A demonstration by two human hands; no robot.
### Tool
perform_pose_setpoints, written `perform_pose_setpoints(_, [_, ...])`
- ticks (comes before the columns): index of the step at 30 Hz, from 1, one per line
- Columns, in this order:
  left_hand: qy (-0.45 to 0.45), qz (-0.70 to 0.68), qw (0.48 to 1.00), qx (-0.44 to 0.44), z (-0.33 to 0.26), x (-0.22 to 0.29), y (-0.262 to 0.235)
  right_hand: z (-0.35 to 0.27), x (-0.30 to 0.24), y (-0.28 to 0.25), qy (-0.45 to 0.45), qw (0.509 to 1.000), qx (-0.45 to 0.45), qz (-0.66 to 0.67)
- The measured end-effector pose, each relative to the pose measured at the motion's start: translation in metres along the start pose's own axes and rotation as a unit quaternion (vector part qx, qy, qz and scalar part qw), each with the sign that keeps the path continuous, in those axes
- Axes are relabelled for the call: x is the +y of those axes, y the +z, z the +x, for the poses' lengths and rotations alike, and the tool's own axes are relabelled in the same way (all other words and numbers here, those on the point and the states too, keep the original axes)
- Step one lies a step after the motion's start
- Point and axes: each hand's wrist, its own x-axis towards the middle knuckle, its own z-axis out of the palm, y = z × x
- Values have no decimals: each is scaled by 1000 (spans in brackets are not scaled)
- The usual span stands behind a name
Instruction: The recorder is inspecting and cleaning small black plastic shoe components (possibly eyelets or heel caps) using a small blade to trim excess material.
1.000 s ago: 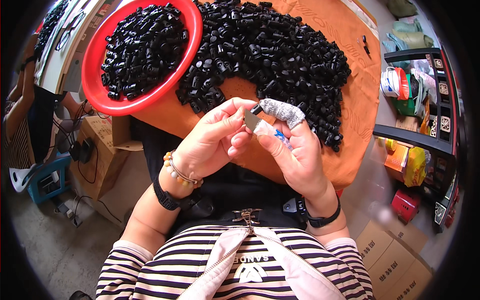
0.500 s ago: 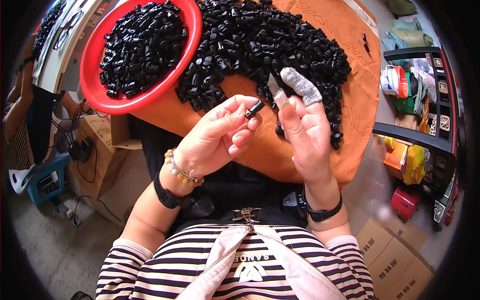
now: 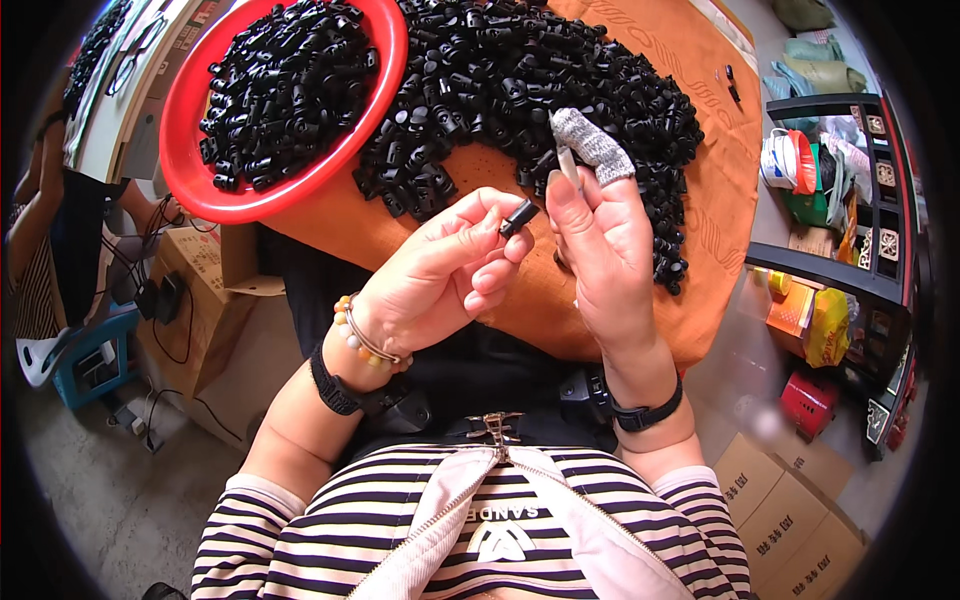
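Observation:
Between thumb and index finger, my left hand (image 3: 450,258) pinches a small black plastic piece (image 3: 519,217), roughly cylindrical, like a cord lock. Its other fingers curl below the piece. Just to the right, my right hand (image 3: 606,250) is closed on a short knife blade (image 3: 568,165), seen nearly edge-on and pointing up. A grey knitted finger cover (image 3: 596,145) sits on its index finger. The blade and the black piece are apart. Behind both hands, a large heap of similar black pieces (image 3: 500,85) lies on the orange tablecloth (image 3: 705,290).
A red basin (image 3: 392,105) full of black pieces stands at the table's left. Cardboard boxes are on the floor at left (image 3: 190,335) and lower right (image 3: 780,510). A dark shelf rack (image 3: 835,275) stands at right. Another person's arm (image 3: 45,200) shows at far left.
My right hand has turned, so the blade now shows narrow instead of its flat side, and the covered finger has moved slightly up and left. My left hand has shifted a little right with the piece.

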Motion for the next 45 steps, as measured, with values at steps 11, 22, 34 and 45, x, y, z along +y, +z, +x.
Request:
perform_pose_setpoints(11, [17, 34, 999, -2, 1, -4, 2, 1, 3, 3, -10, 999, -37, -20])
perform_pose_setpoints(22, [48, 28, 998, 30, -3, 6, 2, -17, -2, -3, 12, 999, -52, 2])
perform_pose_setpoints(34, [72, 70, 993, 69, -5, 5, 4, -28, -6, 1, 51, 994, -86, -46])
perform_pose_setpoints(45, [81, 95, 990, 71, -4, 6, 5, -22, -6, 0, 11, 995, -92, -40])
